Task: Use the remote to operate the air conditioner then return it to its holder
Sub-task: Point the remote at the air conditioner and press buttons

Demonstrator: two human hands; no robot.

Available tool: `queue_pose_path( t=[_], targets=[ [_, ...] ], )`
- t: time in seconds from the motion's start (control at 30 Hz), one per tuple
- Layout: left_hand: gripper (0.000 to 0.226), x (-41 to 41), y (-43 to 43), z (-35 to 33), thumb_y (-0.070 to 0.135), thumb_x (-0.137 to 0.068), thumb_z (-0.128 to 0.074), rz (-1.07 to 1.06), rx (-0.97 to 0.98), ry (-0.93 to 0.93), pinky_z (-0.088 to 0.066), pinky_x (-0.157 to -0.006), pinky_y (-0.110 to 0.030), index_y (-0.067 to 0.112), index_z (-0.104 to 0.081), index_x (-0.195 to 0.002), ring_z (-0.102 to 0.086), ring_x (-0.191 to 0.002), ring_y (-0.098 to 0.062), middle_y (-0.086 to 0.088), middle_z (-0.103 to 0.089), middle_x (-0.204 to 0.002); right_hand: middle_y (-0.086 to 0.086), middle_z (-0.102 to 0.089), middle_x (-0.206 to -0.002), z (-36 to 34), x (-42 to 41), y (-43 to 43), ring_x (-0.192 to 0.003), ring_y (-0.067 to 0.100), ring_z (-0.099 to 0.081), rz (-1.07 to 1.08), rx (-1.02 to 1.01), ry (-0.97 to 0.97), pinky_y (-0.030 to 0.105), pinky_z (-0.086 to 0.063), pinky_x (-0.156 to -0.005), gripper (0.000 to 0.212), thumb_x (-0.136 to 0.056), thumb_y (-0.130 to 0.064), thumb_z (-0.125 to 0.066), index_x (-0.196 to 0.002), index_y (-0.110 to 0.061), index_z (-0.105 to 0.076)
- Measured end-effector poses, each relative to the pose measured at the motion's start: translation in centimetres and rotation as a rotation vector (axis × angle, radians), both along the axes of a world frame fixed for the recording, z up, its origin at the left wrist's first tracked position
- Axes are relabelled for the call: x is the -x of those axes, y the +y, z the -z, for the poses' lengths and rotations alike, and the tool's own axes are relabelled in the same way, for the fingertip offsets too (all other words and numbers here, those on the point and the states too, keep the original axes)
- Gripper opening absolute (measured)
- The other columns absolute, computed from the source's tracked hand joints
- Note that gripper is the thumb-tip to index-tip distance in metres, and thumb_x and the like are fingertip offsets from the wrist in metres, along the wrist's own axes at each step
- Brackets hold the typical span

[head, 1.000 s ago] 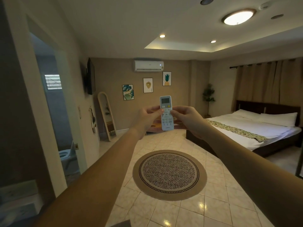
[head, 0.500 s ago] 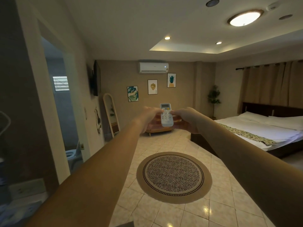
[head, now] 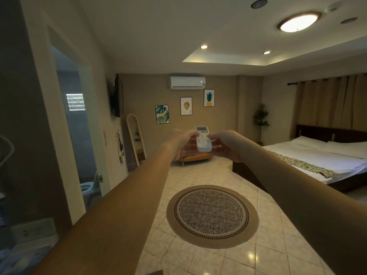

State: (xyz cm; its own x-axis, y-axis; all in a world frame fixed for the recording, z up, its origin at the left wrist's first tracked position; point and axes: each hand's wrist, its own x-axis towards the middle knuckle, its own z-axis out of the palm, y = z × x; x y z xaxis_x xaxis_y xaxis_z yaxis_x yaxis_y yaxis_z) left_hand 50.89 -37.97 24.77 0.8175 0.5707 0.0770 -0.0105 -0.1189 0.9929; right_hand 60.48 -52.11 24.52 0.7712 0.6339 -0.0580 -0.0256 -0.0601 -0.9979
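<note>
The remote [head: 203,139] sits lower and tilts further forward than one second earlier. Left hand [head: 183,142] and right hand [head: 225,144] grip it at arm's length; its long axis points display-end toward the air conditioner [head: 187,82].

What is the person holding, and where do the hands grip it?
A white remote, held by both hands: left hand and right hand grip its opposite sides.

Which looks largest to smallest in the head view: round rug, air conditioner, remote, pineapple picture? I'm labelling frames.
1. Round rug, by far.
2. Air conditioner.
3. Remote and pineapple picture: look about alike, so unranked; the remote, held by the left hand and right hand, is much nearer the camera.
</note>
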Motion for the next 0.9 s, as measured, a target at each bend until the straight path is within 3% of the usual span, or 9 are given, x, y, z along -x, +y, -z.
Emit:
queue_pose_path(
  t=[0.37, 0.5, 0.73, 0.9],
  targets=[
    [0.031, -0.66, -0.25, -0.05, 0.026, -0.095, -0.075, -0.013, 0.016, -0.007, -0.062, -0.049, -0.027, 0.005, -0.073, -0.118, -0.078, -0.057, -0.016, -0.012, -0.081, -0.095, 0.013, -0.080, -0.090, -0.28, -0.22, -0.20, -0.071, 0.020, -0.080, 0.008, -0.014, 0.007, 0.027, -0.063, -0.053, 0.020, -0.100, -0.021, -0.066, -0.112, -0.004, -0.068],
    [0.029, -0.54, -0.37, -0.31, 0.024, -0.096, -0.073, -0.016, 0.019, -0.007, -0.058, -0.043, -0.024, 0.005, -0.072, -0.117, -0.074, -0.046, -0.012, -0.010, -0.078, -0.085, 0.012, -0.080, -0.085, -0.48, -0.11, -0.32, -0.071, 0.020, -0.080, -0.002, -0.019, -0.005, 0.026, -0.062, -0.052, 0.016, -0.101, -0.020, -0.065, -0.105, -0.005, -0.068],
    [0.026, -0.34, -0.32, -0.21, 0.029, -0.096, -0.074, 0.003, 0.055, -0.003, -0.060, -0.051, -0.026, 0.009, -0.075, -0.113, -0.077, -0.069, -0.018, -0.007, -0.081, -0.084, 0.011, -0.081, -0.081, -0.63, -0.15, -0.21, -0.068, 0.019, -0.080, 0.006, -0.017, -0.021, 0.025, -0.060, -0.050, 0.017, -0.101, -0.020, -0.065, -0.107, -0.004, -0.068],
    [0.018, -0.15, -0.26, -0.18, 0.029, -0.096, -0.074, 0.015, 0.062, -0.004, -0.061, -0.050, -0.025, 0.012, -0.075, -0.104, -0.077, -0.064, -0.015, -0.003, -0.081, -0.073, 0.011, -0.080, -0.084, -0.55, 0.00, -0.40, -0.070, 0.019, -0.080, 0.003, -0.014, -0.034, 0.025, -0.061, -0.052, 0.018, -0.102, -0.020, -0.064, -0.109, -0.004, -0.068]
  ],
)
